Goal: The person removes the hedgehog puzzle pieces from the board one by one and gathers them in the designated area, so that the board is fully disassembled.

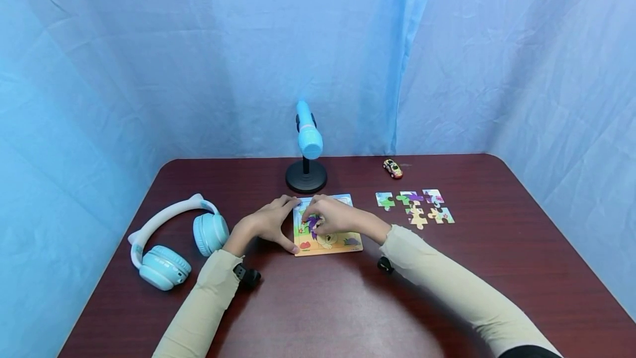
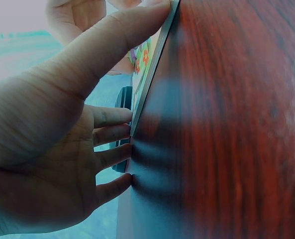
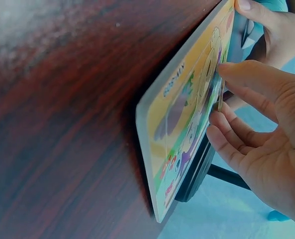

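Observation:
A picture puzzle board (image 1: 340, 245) lies on the table between the hands, a printed picture with a yellow lower part. My left hand (image 1: 270, 221) rests along its left side, thumb at the near corner and the fairly straight fingers towards the far corner. Over the board's middle, my right hand (image 1: 332, 215) pinches a puzzle piece (image 3: 220, 98), seen as a thin edge between thumb and fingers in the right wrist view. That piece's printed face is mostly hidden by the fingers. Right of the board lie several loose puzzle pieces (image 1: 385, 200), picture side up.
A blue microphone (image 1: 310, 140) on a round black stand (image 1: 306, 177) is just behind the board. Blue-and-white headphones (image 1: 166, 267) lie at the left. A small toy car (image 1: 392, 168) sits near the back edge of the dark wooden table (image 1: 318, 308). Blue curtains (image 1: 248, 59) surround it.

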`<action>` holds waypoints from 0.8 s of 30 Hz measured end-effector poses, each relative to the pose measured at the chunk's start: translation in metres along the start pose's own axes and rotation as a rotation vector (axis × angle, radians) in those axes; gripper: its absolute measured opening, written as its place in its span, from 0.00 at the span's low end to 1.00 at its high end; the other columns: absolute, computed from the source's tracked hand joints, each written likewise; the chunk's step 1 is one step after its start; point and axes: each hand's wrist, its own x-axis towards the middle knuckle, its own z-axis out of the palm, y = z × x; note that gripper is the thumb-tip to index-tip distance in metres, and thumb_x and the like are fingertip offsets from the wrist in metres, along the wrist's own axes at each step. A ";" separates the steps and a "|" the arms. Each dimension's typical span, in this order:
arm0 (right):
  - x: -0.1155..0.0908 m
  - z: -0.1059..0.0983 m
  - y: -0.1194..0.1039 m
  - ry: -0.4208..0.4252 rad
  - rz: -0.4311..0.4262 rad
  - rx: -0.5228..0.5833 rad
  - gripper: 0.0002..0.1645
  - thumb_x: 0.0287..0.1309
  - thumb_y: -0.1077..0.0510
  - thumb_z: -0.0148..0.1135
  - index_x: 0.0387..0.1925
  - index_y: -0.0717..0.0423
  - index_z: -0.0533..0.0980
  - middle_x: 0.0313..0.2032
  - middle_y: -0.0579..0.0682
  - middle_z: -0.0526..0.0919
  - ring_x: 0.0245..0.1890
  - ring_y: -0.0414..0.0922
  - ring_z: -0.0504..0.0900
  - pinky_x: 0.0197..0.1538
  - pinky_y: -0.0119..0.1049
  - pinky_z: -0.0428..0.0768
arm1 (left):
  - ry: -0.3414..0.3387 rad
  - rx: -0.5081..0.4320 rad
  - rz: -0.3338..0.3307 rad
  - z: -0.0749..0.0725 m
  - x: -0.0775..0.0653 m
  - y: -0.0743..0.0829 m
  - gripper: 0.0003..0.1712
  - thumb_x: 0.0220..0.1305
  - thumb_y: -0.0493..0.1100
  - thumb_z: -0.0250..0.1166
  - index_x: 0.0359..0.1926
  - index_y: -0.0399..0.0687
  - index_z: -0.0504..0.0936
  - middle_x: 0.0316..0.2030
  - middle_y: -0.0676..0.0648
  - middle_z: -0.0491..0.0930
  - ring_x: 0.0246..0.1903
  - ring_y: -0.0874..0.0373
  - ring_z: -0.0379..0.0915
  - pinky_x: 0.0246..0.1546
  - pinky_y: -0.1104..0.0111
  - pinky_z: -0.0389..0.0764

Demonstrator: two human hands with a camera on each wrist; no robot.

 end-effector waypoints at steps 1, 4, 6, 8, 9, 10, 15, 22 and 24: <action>0.000 0.000 0.000 0.002 -0.002 -0.001 0.18 0.57 0.66 0.69 0.51 0.58 0.85 0.48 0.53 0.86 0.47 0.49 0.77 0.49 0.39 0.78 | -0.001 0.002 -0.001 0.000 0.000 0.000 0.69 0.49 0.65 0.79 0.80 0.42 0.52 0.75 0.37 0.57 0.71 0.41 0.61 0.70 0.46 0.68; 0.000 0.000 0.001 0.006 -0.011 -0.005 0.18 0.57 0.65 0.69 0.51 0.58 0.85 0.49 0.52 0.86 0.50 0.48 0.78 0.53 0.41 0.80 | -0.002 0.001 -0.004 0.000 0.000 0.000 0.69 0.49 0.65 0.79 0.80 0.42 0.52 0.75 0.37 0.57 0.71 0.41 0.60 0.70 0.46 0.68; 0.000 0.000 0.001 0.008 -0.018 -0.003 0.18 0.58 0.65 0.69 0.51 0.58 0.85 0.49 0.52 0.86 0.51 0.48 0.79 0.54 0.43 0.80 | -0.004 -0.001 -0.005 0.000 -0.001 0.001 0.69 0.49 0.65 0.79 0.80 0.42 0.51 0.75 0.37 0.56 0.72 0.41 0.60 0.70 0.46 0.68; 0.000 -0.001 0.001 0.012 -0.023 0.000 0.18 0.58 0.65 0.69 0.51 0.58 0.85 0.50 0.52 0.86 0.52 0.49 0.79 0.56 0.44 0.80 | -0.005 -0.001 -0.004 -0.001 -0.001 0.001 0.69 0.49 0.65 0.79 0.80 0.42 0.51 0.75 0.36 0.56 0.72 0.40 0.60 0.70 0.45 0.67; 0.000 -0.001 0.001 0.013 -0.026 0.003 0.18 0.59 0.65 0.69 0.51 0.58 0.85 0.50 0.53 0.86 0.52 0.49 0.79 0.56 0.44 0.80 | -0.005 -0.001 -0.002 -0.001 -0.001 0.001 0.69 0.49 0.65 0.79 0.80 0.41 0.51 0.76 0.36 0.56 0.72 0.40 0.60 0.70 0.45 0.67; -0.001 -0.001 0.001 0.015 -0.030 0.004 0.18 0.59 0.64 0.69 0.52 0.59 0.85 0.50 0.53 0.86 0.52 0.49 0.79 0.56 0.44 0.80 | -0.005 0.001 -0.001 -0.001 -0.001 0.001 0.69 0.49 0.65 0.79 0.80 0.41 0.51 0.75 0.36 0.56 0.72 0.40 0.60 0.70 0.45 0.67; -0.002 -0.001 0.002 0.024 -0.039 0.013 0.17 0.59 0.64 0.69 0.51 0.58 0.85 0.49 0.52 0.86 0.52 0.49 0.79 0.56 0.44 0.81 | -0.004 0.007 0.006 -0.001 -0.001 0.001 0.69 0.49 0.65 0.79 0.80 0.41 0.52 0.75 0.36 0.57 0.71 0.41 0.60 0.70 0.46 0.67; -0.004 0.000 0.005 0.025 -0.032 0.026 0.17 0.60 0.63 0.69 0.52 0.56 0.84 0.51 0.52 0.85 0.53 0.49 0.79 0.56 0.44 0.80 | 0.002 0.011 0.012 -0.001 -0.001 0.001 0.69 0.49 0.65 0.79 0.80 0.40 0.52 0.75 0.36 0.57 0.71 0.40 0.61 0.70 0.45 0.68; -0.005 -0.001 0.006 0.023 -0.034 0.034 0.18 0.60 0.63 0.68 0.53 0.56 0.84 0.51 0.52 0.85 0.53 0.49 0.79 0.55 0.43 0.80 | 0.001 0.009 0.010 -0.001 -0.001 0.001 0.69 0.49 0.65 0.79 0.80 0.40 0.52 0.75 0.36 0.57 0.71 0.40 0.61 0.70 0.45 0.68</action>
